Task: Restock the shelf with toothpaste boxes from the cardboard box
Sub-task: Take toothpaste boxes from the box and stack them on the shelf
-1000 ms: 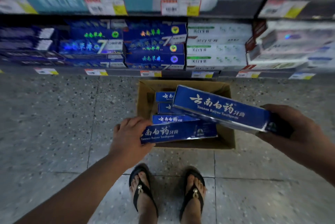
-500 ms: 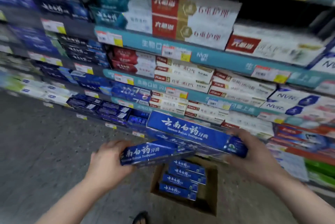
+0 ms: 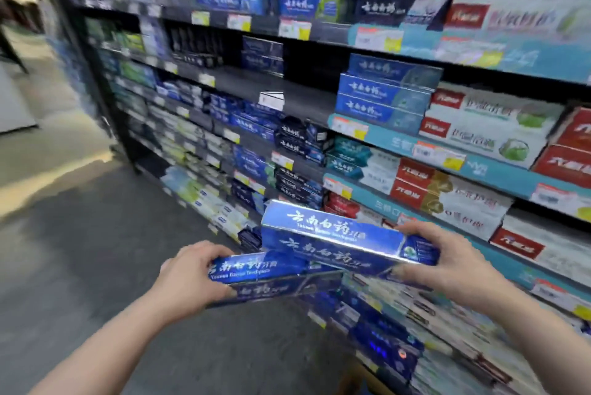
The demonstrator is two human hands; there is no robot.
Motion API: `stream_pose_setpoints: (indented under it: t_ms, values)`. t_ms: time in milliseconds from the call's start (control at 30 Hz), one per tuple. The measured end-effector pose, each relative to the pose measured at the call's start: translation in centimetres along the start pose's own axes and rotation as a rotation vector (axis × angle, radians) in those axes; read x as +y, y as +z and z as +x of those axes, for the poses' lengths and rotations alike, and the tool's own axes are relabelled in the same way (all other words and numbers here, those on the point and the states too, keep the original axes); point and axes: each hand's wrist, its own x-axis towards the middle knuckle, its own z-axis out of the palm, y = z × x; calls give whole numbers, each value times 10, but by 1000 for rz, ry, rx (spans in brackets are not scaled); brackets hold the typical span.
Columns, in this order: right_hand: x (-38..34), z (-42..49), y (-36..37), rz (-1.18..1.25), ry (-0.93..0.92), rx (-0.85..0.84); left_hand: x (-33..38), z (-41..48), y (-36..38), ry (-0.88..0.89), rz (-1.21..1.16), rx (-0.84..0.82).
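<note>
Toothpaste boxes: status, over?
Both full: left grip holds lower box; right grip holds upper box, ends overlapping. Neither shelved yet. Free shelf gap beside matching blue stack, nothing blocking it.

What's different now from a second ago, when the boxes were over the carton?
Both hands rose from over the carton toward the shelves: the left hand and right hand carried their blue boxes up, and the carton dropped out of clear view. Unchanged: each hand still grips its boxes; none is shelved.
</note>
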Motion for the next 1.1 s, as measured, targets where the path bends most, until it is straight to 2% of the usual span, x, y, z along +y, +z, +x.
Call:
stream_pose_setpoints:
  t_ms: [267,600,867,1100]
  values:
    - [-108,64,30,65,-34,4,-88,33,-96,-38,-28,27]
    - [-228,166,114,80,-30,127,-214,97,-217,-15,-47,38]
    - [-273,262,120,52,12,214,-243,179,-245,6,-145,-4]
    - [-267,380,121,101,-12,272,-253,286,-251,44,-178,-16]
